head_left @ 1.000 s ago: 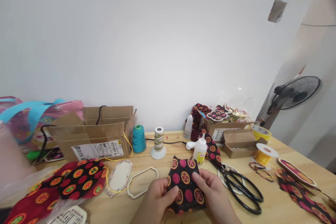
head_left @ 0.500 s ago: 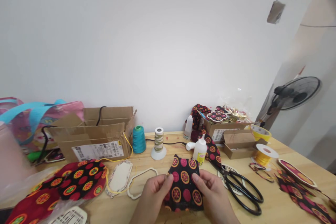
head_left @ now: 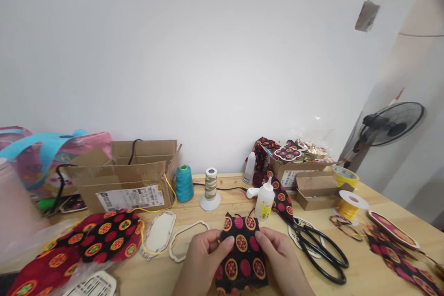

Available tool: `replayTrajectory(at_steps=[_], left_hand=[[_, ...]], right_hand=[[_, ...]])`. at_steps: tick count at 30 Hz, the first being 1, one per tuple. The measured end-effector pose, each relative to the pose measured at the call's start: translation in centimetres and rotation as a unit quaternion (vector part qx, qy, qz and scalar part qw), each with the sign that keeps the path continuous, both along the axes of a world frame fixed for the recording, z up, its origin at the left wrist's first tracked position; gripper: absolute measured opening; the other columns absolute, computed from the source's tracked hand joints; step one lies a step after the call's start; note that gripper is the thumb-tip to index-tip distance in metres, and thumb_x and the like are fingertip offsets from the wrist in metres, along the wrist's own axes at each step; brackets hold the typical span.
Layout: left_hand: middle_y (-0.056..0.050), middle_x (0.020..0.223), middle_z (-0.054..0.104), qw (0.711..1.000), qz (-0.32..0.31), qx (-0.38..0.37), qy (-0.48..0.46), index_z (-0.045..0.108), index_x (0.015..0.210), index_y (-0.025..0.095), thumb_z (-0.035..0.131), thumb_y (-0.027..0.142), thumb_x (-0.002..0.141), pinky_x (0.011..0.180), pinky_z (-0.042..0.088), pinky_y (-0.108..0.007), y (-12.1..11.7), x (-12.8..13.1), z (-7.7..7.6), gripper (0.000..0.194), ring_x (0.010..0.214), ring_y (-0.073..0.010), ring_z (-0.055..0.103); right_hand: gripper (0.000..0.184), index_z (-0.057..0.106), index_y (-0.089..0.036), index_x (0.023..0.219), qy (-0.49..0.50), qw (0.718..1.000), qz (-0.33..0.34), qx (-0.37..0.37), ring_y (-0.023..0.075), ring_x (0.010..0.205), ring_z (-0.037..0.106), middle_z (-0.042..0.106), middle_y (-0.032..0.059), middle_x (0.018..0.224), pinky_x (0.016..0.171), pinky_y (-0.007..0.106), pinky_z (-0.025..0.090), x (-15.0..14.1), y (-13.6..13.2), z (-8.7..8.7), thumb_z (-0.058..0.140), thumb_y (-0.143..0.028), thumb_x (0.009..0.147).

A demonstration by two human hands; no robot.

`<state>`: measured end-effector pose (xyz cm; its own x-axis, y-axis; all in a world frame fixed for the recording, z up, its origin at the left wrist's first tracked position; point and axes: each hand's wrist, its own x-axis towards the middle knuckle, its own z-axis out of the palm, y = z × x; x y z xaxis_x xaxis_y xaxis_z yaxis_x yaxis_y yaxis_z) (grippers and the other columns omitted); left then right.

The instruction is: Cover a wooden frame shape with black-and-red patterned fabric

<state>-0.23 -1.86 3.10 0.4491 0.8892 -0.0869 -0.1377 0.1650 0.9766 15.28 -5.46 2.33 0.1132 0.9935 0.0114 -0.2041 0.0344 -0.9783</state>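
Observation:
A piece of black fabric [head_left: 242,259] with red dots and orange-ringed flowers hangs between my two hands at the front of the table. My left hand [head_left: 207,259] pinches its left edge, thumb on the front. On the opposite edge, my right hand [head_left: 279,254] grips it the same way. Whatever lies behind the fabric is hidden. Just beyond it stands a white glue bottle [head_left: 265,201] with a pointed nozzle. Black-handled scissors [head_left: 321,249] lie right of my right hand, partly over a pale cut-out frame [head_left: 294,233]. Left of my left hand lies a thin wooden outline frame [head_left: 173,240].
A cardboard box [head_left: 128,180] stands back left, beside a teal thread cone [head_left: 184,184] and a patterned spool [head_left: 210,189]. Patterned fabric [head_left: 107,236] lies front left. At right are a small open box [head_left: 317,194], a yellow cord spool [head_left: 348,208] and a fan [head_left: 395,125].
Both hands have lowered the fabric slightly toward me, and its top edge sits lower and tilts a little. Both grips on it stay.

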Motion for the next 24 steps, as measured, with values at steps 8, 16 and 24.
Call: replayTrajectory(at_steps=[8, 16, 24], left_hand=[[-0.005, 0.068, 0.071, 1.0, 0.003, -0.02, -0.01, 0.063, 0.079, 0.011, 0.061, 0.037, 0.069, 0.058, 0.052, -0.031, -0.4, -0.1, 0.5, 0.029, 0.061, -0.0194, 0.065], [-0.005, 0.064, 0.07, 1.0, 0.008, -0.004, 0.004, 0.062, 0.074, 0.011, 0.061, 0.039, 0.068, 0.055, 0.05, -0.027, -0.2, -0.2, 0.4, 0.028, 0.059, -0.0187, 0.064], [-0.004, 0.064, 0.07, 1.0, 0.015, -0.007, -0.002, 0.061, 0.071, 0.011, 0.061, 0.037, 0.068, 0.055, 0.049, -0.027, 0.0, -0.3, 0.2, 0.026, 0.058, -0.017, 0.063]], right_hand=[[0.02, 0.068, -0.015, 0.072, 0.024, 0.999, 0.034, 0.01, 0.0186, 0.066, 0.059, 0.068, 0.0024, 0.068, 0.063, 0.027, 0.044, -0.3, -0.4, 1.0, 0.057, -0.031, 0.073], [0.017, 0.07, -0.013, 0.075, 0.053, 0.997, 0.054, 0.021, 0.0212, 0.071, 0.061, 0.069, 0.0049, 0.07, 0.069, 0.031, 0.044, 0.2, -0.1, 0.0, 0.055, -0.021, 0.07], [0.019, 0.07, -0.016, 0.082, 0.044, 0.997, 0.066, 0.015, 0.0206, 0.074, 0.061, 0.07, 0.0037, 0.074, 0.07, 0.03, 0.043, -0.1, -0.2, 0.7, 0.055, -0.023, 0.073]])
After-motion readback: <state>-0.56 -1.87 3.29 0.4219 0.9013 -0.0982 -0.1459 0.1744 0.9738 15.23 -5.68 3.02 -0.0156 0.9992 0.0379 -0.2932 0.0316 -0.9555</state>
